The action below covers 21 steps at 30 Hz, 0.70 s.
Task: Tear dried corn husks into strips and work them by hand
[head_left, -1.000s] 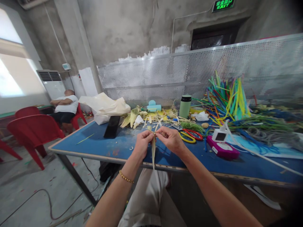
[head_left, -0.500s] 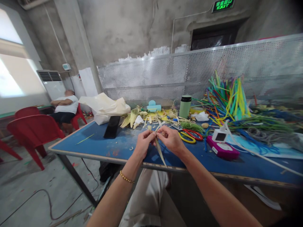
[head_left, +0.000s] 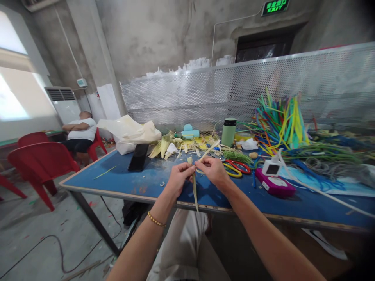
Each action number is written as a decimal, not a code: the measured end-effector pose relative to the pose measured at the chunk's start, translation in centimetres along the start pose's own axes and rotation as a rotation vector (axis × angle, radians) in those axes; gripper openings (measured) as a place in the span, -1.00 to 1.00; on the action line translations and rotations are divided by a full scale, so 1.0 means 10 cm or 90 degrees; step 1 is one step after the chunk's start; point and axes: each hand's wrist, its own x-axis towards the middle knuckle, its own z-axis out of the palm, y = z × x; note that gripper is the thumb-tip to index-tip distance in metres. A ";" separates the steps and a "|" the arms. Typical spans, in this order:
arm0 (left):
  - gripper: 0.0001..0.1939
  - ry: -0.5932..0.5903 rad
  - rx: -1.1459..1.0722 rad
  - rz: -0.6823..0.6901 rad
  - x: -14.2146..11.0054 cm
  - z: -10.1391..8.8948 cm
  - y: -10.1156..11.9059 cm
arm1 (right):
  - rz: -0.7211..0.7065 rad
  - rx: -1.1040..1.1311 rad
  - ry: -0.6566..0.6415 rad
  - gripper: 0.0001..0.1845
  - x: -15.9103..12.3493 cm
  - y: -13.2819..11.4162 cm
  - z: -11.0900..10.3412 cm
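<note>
Over the front edge of the blue table (head_left: 117,183), my left hand (head_left: 179,177) and my right hand (head_left: 213,170) meet fingertip to fingertip. Both pinch pale dried corn husk strips (head_left: 195,195). One end hangs down toward the table edge, and another strip (head_left: 209,151) slants up and right from my right fingers. A small husk tip pokes up above my left fingers. The exact crossing point is hidden by my fingertips. Behind my hands lies a pile of husk scraps (head_left: 187,146). Yellow and red handled scissors (head_left: 234,168) rest just right of my right hand.
A black phone (head_left: 138,157) and a crumpled white bag (head_left: 131,132) lie left. Right stand a green bottle (head_left: 229,134), a purple box (head_left: 275,185) with a white device, and colourful strips (head_left: 288,121). A seated person (head_left: 80,130) is at far left, near red chairs (head_left: 43,160).
The hanging strip's lower end has swung left. The upper strip now points further right and up, and my right hand has shifted slightly. My left hand keeps nearly the same place.
</note>
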 end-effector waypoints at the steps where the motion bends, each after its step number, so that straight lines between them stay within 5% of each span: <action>1: -0.73 -0.001 0.002 -0.004 0.00 0.00 0.00 | 0.001 0.004 0.005 -0.67 0.00 0.01 0.01; 10: -0.94 0.023 0.078 0.004 0.04 -0.02 -0.07 | 0.001 -0.104 0.022 -0.72 0.00 -0.03 0.02; 21: -0.87 0.003 0.014 -0.032 0.04 0.00 -0.04 | 0.021 -0.123 0.027 -0.67 0.01 0.01 0.02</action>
